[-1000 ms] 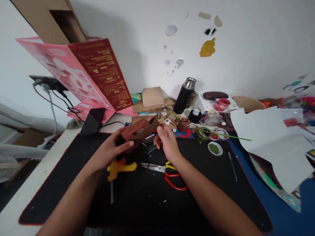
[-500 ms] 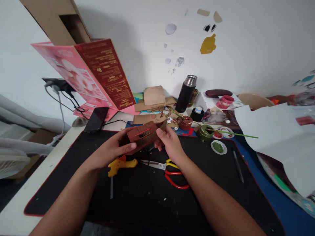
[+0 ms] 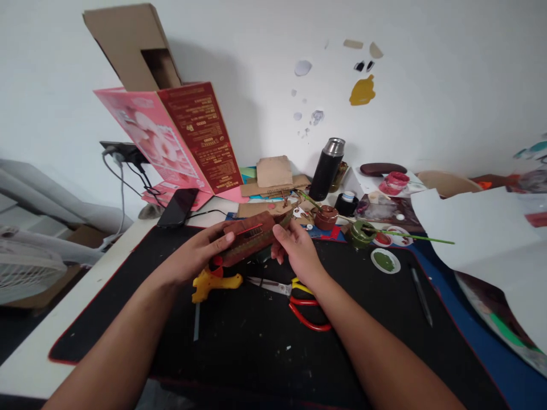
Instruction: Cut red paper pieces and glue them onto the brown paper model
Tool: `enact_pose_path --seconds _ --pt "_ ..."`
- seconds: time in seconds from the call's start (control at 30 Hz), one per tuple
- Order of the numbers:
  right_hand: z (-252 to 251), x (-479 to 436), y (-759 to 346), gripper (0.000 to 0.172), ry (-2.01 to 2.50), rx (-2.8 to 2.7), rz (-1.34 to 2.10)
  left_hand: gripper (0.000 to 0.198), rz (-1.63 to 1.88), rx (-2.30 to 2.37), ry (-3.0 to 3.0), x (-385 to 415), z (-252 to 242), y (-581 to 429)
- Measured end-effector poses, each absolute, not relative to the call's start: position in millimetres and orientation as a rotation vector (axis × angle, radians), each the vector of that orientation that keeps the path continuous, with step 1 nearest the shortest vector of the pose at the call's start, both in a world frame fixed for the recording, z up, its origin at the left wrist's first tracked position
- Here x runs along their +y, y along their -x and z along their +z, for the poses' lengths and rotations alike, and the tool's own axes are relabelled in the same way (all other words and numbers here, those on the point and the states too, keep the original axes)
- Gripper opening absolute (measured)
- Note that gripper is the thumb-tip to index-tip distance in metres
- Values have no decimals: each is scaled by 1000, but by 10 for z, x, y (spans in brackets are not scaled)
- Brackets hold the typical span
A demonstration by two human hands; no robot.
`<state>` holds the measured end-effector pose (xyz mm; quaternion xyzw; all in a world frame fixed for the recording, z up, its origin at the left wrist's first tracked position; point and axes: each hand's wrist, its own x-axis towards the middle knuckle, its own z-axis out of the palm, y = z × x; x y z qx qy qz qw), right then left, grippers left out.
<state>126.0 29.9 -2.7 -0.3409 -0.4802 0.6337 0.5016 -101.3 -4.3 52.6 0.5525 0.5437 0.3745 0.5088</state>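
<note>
I hold a small reddish-brown painted cardboard model point(image 3: 252, 236) above the black desk mat point(image 3: 256, 347), tilted with its right end higher. My left hand point(image 3: 200, 253) grips its left end, thumb laid along the near side. My right hand point(image 3: 294, 247) is closed on its right end, fingers curled under it. Just below the model lie a yellow glue gun point(image 3: 213, 283) and red-and-yellow-handled scissors point(image 3: 294, 299).
Behind the model stand a brown paint pot point(image 3: 326, 217), a green paint pot point(image 3: 361, 233) with a green stick across it, a palette dish point(image 3: 385, 261), and a black flask point(image 3: 327, 168). A pen point(image 3: 421, 294) lies right. A phone point(image 3: 178, 207), pink box and cardboard scraps are at the back left.
My right hand has closed onto the model's right end. The model has come down and flattened slightly. The view has shifted, so everything sits a little further right.
</note>
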Motion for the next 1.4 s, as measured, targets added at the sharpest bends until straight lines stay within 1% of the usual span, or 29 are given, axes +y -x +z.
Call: enact_pose_path --seconds 0.3,0.6,1.0,1.23,1.4 --pt "-58 327 -1276 56 805 -1184 1542 69 906 1253 -1228 -31 445 1012" --pt "-84 341 -1281 56 795 -1176 1563 66 910 1244 -1259 -6 385 1034" --pt "-52 289 -1235 59 775 -1074 1612 74 903 1351 -1419 -92 526 856" --pt "-30 275 -1238 64 779 -1058 1619 70 919 1325 -1402 -128 503 809" --pt "-29 265 -1231 63 788 -1056 1627 68 922 1329 -1450 -123 496 816"
